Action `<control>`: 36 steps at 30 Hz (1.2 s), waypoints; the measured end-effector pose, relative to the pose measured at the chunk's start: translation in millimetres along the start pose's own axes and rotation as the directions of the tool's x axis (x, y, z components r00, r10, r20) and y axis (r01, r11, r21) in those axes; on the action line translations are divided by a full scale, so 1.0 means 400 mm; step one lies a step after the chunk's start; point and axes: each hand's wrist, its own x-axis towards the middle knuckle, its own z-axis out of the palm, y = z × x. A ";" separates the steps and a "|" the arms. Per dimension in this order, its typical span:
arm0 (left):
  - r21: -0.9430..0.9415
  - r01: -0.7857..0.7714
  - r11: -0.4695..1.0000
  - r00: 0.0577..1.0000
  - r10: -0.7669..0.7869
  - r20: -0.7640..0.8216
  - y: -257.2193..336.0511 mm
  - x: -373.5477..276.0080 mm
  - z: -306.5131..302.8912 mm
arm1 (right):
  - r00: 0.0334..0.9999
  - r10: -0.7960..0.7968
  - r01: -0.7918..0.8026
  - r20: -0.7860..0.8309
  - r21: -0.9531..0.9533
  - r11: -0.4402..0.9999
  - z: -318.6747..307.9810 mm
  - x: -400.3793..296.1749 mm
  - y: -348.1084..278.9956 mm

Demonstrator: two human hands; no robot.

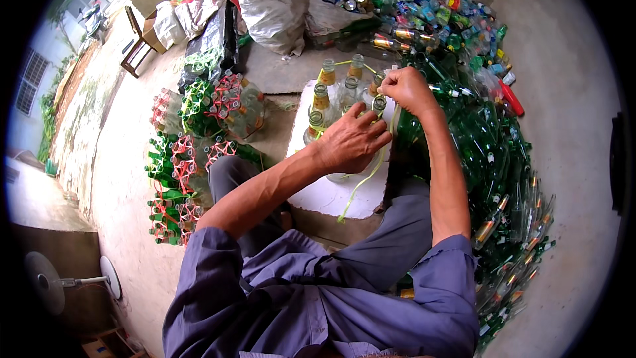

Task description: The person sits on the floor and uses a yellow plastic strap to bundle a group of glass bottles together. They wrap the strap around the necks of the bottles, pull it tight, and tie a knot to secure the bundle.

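Clear glass bottles [321, 97] with yellow neck labels stand upright in a cluster on a white board [318, 198] in front of me. Yellow-green plastic twine [367, 179] runs around their necks, and a loose tail hangs over the board. My right hand [407, 88] pinches the twine beside the necks at the cluster's right side. Over the near bottles, my left hand [355, 138] lies with bent fingers next to a bottle neck [379, 103]. What its fingertips grip is hidden behind the hand.
Bundles of bottles [184, 164] tied with red and green twine stand at left. A heap of green bottles [482, 134] lies close on my right. White sacks [276, 12] with cans stand behind the board, near a wooden chair [135, 47]. A fan [47, 283] is at lower left.
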 end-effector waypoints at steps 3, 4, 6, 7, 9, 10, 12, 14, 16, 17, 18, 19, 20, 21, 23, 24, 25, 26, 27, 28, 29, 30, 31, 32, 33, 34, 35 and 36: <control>-0.033 0.016 0.999 1.000 -0.015 0.024 -0.001 -0.001 0.004 | 0.997 -0.007 0.018 -0.083 0.131 0.991 0.033 -0.026 0.057; -0.048 0.020 0.999 1.000 -0.019 0.018 -0.001 -0.001 0.005 | 0.995 -0.002 0.025 -0.104 0.226 0.974 0.049 -0.039 0.076; -0.075 0.029 0.997 1.000 -0.028 0.008 -0.002 0.000 0.004 | 0.993 0.108 -0.083 -0.041 0.399 0.913 0.061 -0.071 0.101; -0.090 0.024 0.996 1.000 -0.025 -0.010 -0.004 -0.001 0.005 | 0.991 0.132 -0.107 -0.022 0.455 0.884 0.068 -0.086 0.106; -0.120 0.008 0.993 0.999 -0.013 -0.043 -0.006 -0.001 0.005 | 0.984 0.177 -0.157 0.019 0.563 0.811 0.091 -0.110 0.127; -0.136 0.011 0.991 1.000 -0.014 -0.022 -0.007 0.000 0.003 | 0.985 0.170 -0.143 0.013 0.606 0.783 0.103 -0.113 0.140; -0.165 0.018 0.986 1.000 -0.015 0.019 -0.011 0.004 -0.005 | 0.981 0.194 -0.154 0.000 0.603 0.783 0.114 -0.112 0.153; -0.290 0.024 0.957 0.999 -0.031 -0.019 -0.022 0.001 -0.016 | 0.976 0.218 -0.176 -0.004 0.579 0.796 0.125 -0.105 0.157; -0.476 0.134 0.869 0.990 -0.142 0.018 -0.038 0.003 -0.026 | 0.969 0.248 -0.212 0.004 0.530 0.821 0.146 -0.097 0.177; -0.533 0.178 0.827 0.972 -0.232 -0.035 -0.047 0.008 -0.032 | 0.974 0.222 -0.174 -0.032 0.518 0.838 0.152 -0.088 0.189; -0.539 0.235 0.809 0.948 -0.312 -0.055 -0.059 0.011 -0.040 | 0.979 0.195 -0.139 -0.061 0.505 0.852 0.157 -0.079 0.184; -0.546 0.290 0.786 0.918 -0.390 -0.075 -0.072 0.019 -0.043 | 0.982 0.169 -0.104 -0.089 0.491 0.865 0.163 -0.076 0.180; -0.576 0.393 0.717 0.867 -0.498 -0.028 -0.078 0.032 -0.043 | 0.981 0.187 -0.144 -0.046 0.471 0.870 0.160 -0.078 0.181; -0.593 0.407 0.695 0.853 -0.521 -0.024 -0.096 0.040 -0.034 | 0.979 0.201 -0.164 -0.034 0.454 0.876 0.149 -0.078 0.159; -0.643 0.476 0.600 0.818 -0.571 0.073 -0.112 0.053 -0.013 | 0.973 0.229 -0.204 -0.009 0.419 0.885 0.141 -0.080 0.130; -0.597 0.488 0.636 0.826 -0.558 0.080 -0.123 0.059 0.009 | 0.974 0.225 -0.200 -0.007 0.434 0.879 0.141 -0.079 0.133; -0.551 0.497 0.671 0.834 -0.544 0.089 -0.133 0.063 0.035 | 0.975 0.223 -0.197 -0.006 0.448 0.872 0.143 -0.079 0.139; -0.503 0.503 0.703 0.841 -0.532 0.099 -0.141 0.061 0.060 | 0.975 0.220 -0.194 -0.003 0.462 0.865 0.145 -0.078 0.144; -0.521 0.474 0.710 0.859 -0.502 0.099 -0.143 0.062 0.070 | 0.974 0.226 -0.206 0.012 0.463 0.862 0.144 -0.077 0.146; -0.538 0.446 0.715 0.876 -0.473 0.098 -0.146 0.061 0.080 | 0.973 0.231 -0.217 0.027 0.463 0.859 0.143 -0.074 0.146; -0.555 0.418 0.719 0.891 -0.444 0.096 -0.149 0.058 0.088 | 0.971 0.235 -0.228 0.044 0.464 0.856 0.143 -0.071 0.146; -0.549 0.399 0.734 0.902 -0.422 0.090 -0.154 0.058 0.098 | 0.973 0.228 -0.214 0.028 0.470 0.856 0.151 -0.068 0.157; -0.543 0.379 0.749 0.912 -0.401 0.084 -0.161 0.059 0.107 | 0.975 0.221 -0.200 0.012 0.476 0.857 0.167 -0.063 0.171; -0.537 0.359 0.763 0.922 -0.380 0.077 -0.167 0.059 0.117 | 0.977 0.213 -0.185 -0.004 0.481 0.857 0.177 -0.059 0.183; -0.503 0.397 0.768 0.910 -0.402 0.104 -0.170 0.059 0.120 | 0.979 0.201 -0.170 -0.014 0.477 0.863 0.180 -0.057 0.185; -0.468 0.432 0.771 0.896 -0.424 0.130 -0.171 0.059 0.125 | 0.982 0.189 -0.155 -0.025 0.471 0.868 0.183 -0.055 0.187; -0.432 0.466 0.772 0.882 -0.445 0.155 -0.172 0.060 0.129 | 0.984 0.176 -0.139 -0.036 0.466 0.874 0.185 -0.052 0.189; -0.389 0.509 0.768 0.860 -0.469 0.200 -0.163 0.070 0.116 | 0.985 0.173 -0.145 -0.016 0.469 0.871 0.187 -0.048 0.197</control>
